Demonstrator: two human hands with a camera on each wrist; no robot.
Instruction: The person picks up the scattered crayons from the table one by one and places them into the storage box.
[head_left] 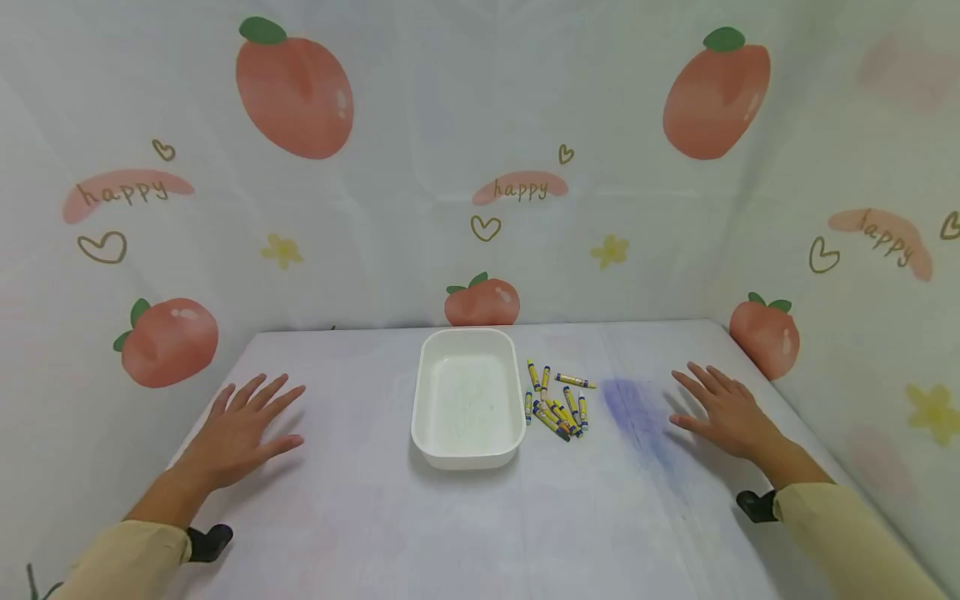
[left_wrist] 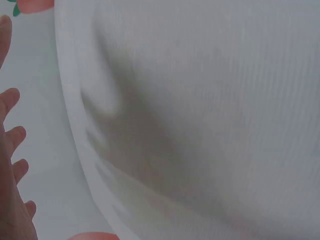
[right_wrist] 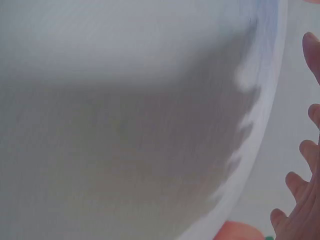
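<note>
My left hand (head_left: 238, 433) hovers over the left side of the table with its fingers spread, holding nothing. On the right side, my right hand (head_left: 731, 417) is likewise spread above the surface, beside a blue-purple smudge (head_left: 637, 417) on the cloth. Between the hands stands a white rectangular tray (head_left: 468, 461) with a bare inside. Several crayons (head_left: 575, 382) in yellow and blue wrappers lie loosely scattered just right of the tray. In the left wrist view, the fingers (left_wrist: 15, 137) show at the left edge; the right wrist view has fingers (right_wrist: 310, 150) at its right edge.
A white cloth covers the table (head_left: 337, 517). Behind it and at both sides hangs a pale curtain (head_left: 420, 108) printed with red fruit, hearts and the word "happy". Dark straps with a small black piece (head_left: 212, 542) sit at the wrists.
</note>
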